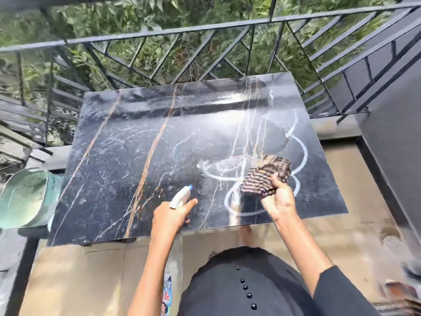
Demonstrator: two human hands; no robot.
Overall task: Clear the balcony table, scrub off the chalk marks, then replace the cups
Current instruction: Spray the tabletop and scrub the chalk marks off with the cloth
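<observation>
A black marble table (127, 156) stands against the balcony railing. White chalk loops (301, 156) run over its right half, partly smeared and wet. My left hand (169, 218) grips a white spray bottle (181, 197) over the table's near edge, its blue nozzle pointing toward the marks. My right hand (279, 199) holds a bunched brown striped cloth (265, 175) just over the chalk loops near the front right. No cups are in view on the table.
A black metal railing (205, 30) with greenery behind it borders the far side. A pale green mesh basket (25, 197) sits to the left of the table. A dark wall (396, 133) rises at the right. Tan floor lies under me.
</observation>
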